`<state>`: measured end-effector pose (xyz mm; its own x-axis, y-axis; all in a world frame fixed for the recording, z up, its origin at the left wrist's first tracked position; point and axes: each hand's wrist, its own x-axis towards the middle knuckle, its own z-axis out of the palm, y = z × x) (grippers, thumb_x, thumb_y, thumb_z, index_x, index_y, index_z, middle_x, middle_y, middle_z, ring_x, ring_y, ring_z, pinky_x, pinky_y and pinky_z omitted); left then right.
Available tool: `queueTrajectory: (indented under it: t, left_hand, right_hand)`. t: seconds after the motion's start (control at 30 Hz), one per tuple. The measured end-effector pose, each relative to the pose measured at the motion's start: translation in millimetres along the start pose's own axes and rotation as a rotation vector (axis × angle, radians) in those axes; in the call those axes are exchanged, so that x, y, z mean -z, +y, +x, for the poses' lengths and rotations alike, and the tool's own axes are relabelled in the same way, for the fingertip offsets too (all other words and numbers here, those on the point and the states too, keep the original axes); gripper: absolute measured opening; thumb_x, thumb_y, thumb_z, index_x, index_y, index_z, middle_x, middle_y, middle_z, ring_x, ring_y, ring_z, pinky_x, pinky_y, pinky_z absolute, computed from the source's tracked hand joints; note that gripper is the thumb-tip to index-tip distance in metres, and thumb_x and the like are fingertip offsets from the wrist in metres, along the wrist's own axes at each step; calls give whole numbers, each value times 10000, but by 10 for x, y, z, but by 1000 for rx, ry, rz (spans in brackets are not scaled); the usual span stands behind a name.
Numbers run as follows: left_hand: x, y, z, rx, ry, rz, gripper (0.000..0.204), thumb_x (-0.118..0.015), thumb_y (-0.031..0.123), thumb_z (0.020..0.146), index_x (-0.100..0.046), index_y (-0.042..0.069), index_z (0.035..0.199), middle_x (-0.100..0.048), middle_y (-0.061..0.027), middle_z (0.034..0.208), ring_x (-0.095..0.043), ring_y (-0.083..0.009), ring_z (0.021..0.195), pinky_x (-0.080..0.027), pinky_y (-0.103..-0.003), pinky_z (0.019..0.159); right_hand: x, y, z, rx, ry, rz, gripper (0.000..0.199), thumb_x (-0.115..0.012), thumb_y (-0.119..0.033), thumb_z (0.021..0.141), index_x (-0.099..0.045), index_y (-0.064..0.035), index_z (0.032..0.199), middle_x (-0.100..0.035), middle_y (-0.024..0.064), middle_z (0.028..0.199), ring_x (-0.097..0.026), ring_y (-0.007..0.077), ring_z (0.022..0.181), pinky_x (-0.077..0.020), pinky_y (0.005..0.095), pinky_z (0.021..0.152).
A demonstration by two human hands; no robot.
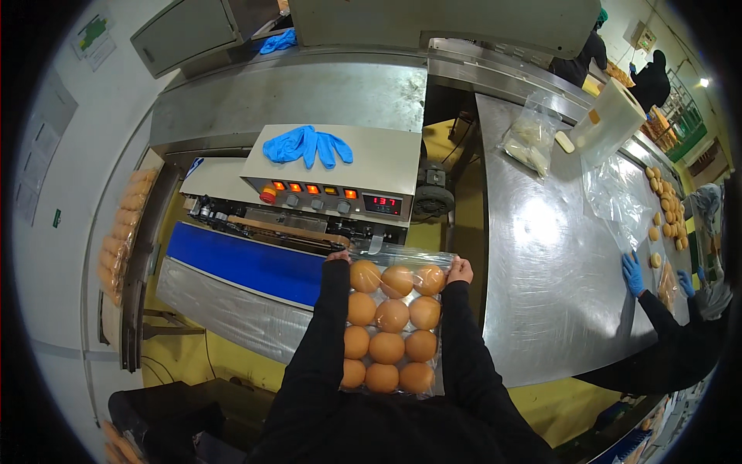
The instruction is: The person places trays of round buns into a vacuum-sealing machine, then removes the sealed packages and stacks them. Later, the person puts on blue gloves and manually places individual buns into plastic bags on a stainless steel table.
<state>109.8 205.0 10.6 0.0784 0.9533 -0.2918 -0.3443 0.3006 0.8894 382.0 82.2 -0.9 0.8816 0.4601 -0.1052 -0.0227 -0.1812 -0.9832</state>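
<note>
A clear plastic bag of round golden buns (390, 325) lies flat between my forearms, several buns in neat rows. My left hand (337, 257) grips its top left corner and my right hand (460, 271) grips its top right corner. The bag's open top edge sits at the slot of a band sealing machine (332, 185), beside the machine's blue conveyor belt (243, 263). Both of my sleeves are black.
A pair of blue gloves (308, 145) lies on the sealer's top. To the right stands a steel table (541, 271) with a bagged item (529, 143) and a plastic film roll (607, 124). A co-worker's blue-gloved hands (634, 272) handle buns there. Bagged buns (124, 232) fill a rack at left.
</note>
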Motion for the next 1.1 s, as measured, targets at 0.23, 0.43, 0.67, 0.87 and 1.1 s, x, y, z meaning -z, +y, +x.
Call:
queueTrajectory:
  t: [0.23, 0.43, 0.67, 0.87, 1.1]
  left_hand:
    - [152, 331, 74, -69, 87, 249, 80, -555, 97, 783, -501, 40, 767, -519, -23, 622, -485, -96, 541, -403, -243, 493]
    - [407, 528, 185, -130, 125, 132, 90, -551, 96, 787, -499, 40, 740, -511, -23, 604, -472, -94, 530, -398, -247, 483]
    - [805, 766, 466, -211, 83, 509, 113, -558, 125, 789, -500, 48, 728, -501, -13, 593, -460, -91, 521, -396, -246, 482]
    - [1281, 782, 683, -143, 65, 121, 136, -561, 176, 795, -505, 61, 751, -496, 0, 618, -456, -80, 537, -395, -237, 487]
    - [1681, 1036, 899, -12, 12, 11, 109, -576, 141, 770, -537, 42, 791, -521, -10, 675, -475, -104, 575, -410, -246, 537]
  right_hand:
    - [-331, 68, -42, 3, -61, -41, 236, -530, -216, 812, -519, -2, 713, -503, 34, 554, -454, 105, 489, -398, 270, 474]
    - [-708, 23, -255, -29, -131, -40, 245, -519, -229, 817, -530, 0, 731, -543, 73, 610, -483, 126, 524, -404, 285, 501]
    - [-1134, 0, -479, 25, -128, 45, 233, -512, -202, 834, -478, -40, 670, -431, -7, 496, -390, 67, 392, -322, 227, 359]
    - [-1475, -56, -685, 67, -105, -54, 231, -515, -194, 829, -481, -50, 652, -423, -17, 485, -375, 61, 389, -313, 228, 361]
    - [-1826, -101, -954, 152, -29, -232, 209, -539, -238, 810, -562, -48, 725, -469, -5, 518, -420, 77, 451, -346, 250, 412]
